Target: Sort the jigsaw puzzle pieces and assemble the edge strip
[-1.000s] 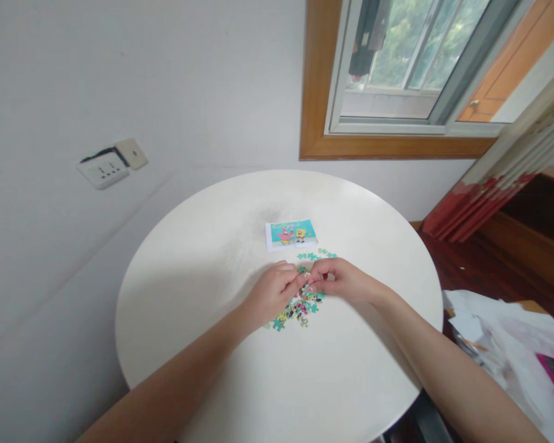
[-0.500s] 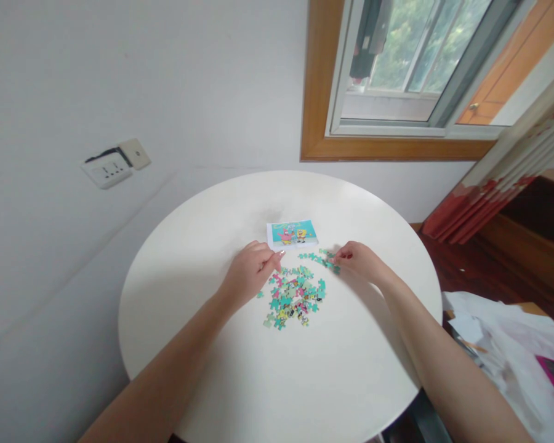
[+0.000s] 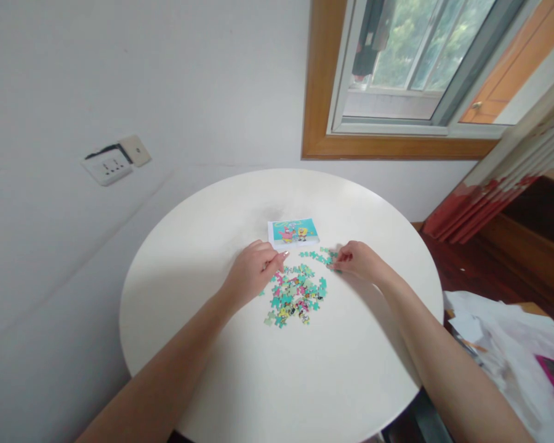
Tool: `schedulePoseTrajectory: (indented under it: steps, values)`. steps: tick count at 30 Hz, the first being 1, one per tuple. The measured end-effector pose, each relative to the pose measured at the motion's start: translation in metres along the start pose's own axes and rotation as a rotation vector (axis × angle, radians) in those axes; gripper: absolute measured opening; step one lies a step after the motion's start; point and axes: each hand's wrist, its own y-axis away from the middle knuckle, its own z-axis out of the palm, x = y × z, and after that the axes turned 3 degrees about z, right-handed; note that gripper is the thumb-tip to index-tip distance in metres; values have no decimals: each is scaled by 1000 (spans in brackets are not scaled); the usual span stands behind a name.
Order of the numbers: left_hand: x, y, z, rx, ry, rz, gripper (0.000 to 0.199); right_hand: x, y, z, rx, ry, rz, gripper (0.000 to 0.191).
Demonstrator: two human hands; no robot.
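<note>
A loose pile of small jigsaw pieces (image 3: 295, 295), mostly teal with some pink and yellow, lies mid-table. Behind it is a picture card (image 3: 294, 232) showing two cartoon figures on teal. My left hand (image 3: 255, 271) hovers at the pile's upper left edge, fingers closed together; anything between them is too small to name. Right of the card's lower edge, a short row of teal pieces (image 3: 316, 255) runs toward my right hand (image 3: 352, 258). That hand's fingertips are pinched at the row's right end, covering part of it, and what they grip is hidden.
The round white table (image 3: 268, 381) stands against the wall, below a wood-framed window (image 3: 397, 147). A wall socket (image 3: 108, 165) is at the left. White bags and papers (image 3: 493, 332) lie beyond the table's right edge.
My right fingertips have shifted slightly left and down at the row's end. My left hand stays almost in place, its fingertips slightly further right. The view has moved a little.
</note>
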Motion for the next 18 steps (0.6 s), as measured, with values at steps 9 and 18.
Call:
schedulePoseTrajectory:
  steps: [9, 18]
  values:
    - [-1, 0, -1, -3, -9, 2, 42, -12, 9, -8, -98, -93, -284, 13]
    - [-1, 0, -2, -8, -24, 6, 41, -12, 15, -6, -201, -39, -417, 19]
